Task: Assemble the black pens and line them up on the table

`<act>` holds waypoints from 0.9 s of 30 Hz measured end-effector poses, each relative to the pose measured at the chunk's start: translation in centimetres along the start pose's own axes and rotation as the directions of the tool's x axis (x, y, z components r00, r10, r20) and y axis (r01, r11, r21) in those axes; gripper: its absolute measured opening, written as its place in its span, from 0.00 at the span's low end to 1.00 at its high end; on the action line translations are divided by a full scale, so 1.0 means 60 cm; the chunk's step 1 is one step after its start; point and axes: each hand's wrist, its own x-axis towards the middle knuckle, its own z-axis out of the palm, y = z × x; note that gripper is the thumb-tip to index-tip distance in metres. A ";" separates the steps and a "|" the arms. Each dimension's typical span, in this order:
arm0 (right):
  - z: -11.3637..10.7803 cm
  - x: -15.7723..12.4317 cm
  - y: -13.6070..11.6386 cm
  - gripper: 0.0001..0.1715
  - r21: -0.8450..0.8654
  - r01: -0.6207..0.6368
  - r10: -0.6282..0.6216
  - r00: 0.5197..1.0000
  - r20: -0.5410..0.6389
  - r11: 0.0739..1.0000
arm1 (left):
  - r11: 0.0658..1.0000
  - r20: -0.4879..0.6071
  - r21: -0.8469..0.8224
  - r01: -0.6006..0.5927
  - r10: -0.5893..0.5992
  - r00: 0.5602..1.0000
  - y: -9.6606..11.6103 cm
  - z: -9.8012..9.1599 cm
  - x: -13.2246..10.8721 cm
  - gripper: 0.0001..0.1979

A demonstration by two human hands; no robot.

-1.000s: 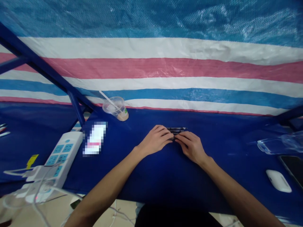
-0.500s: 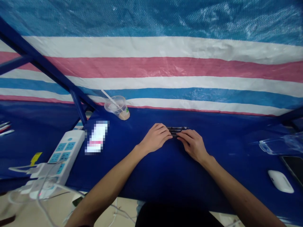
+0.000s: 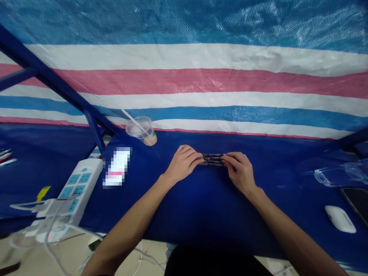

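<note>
head view: left hand (image 3: 182, 164), right hand (image 3: 240, 172) clamped on ends of dark pens (image 3: 212, 159), blue tarp (image 3: 201, 214) beneath

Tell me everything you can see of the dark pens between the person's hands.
The dark pens form a tight row of slim, straight barrels, apparently three, lying side by side and running level across the view. They look like glossy plastic, though finer detail is too small to tell. The left hand holds one end of the row and the right hand holds the other. The row sits over the blue sheet, but whether it touches the sheet cannot be told.
</note>
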 end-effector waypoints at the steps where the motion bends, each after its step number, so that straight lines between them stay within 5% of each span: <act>1: -0.001 0.001 0.000 0.11 0.002 -0.001 0.001 1.000 -0.010 1.000 | 1.000 -0.009 0.004 0.003 -0.003 1.000 -0.002 -0.001 -0.001 0.09; 16: 0.015 -0.008 -0.023 0.09 0.115 0.106 -0.111 0.993 0.037 0.988 | 0.993 0.021 -0.011 -0.118 0.118 0.993 0.029 0.011 0.001 0.09; 27: 0.009 -0.004 -0.031 0.08 0.146 0.108 -0.121 0.989 0.083 0.983 | 0.995 0.017 -0.058 -0.084 0.085 0.996 0.039 0.015 -0.003 0.08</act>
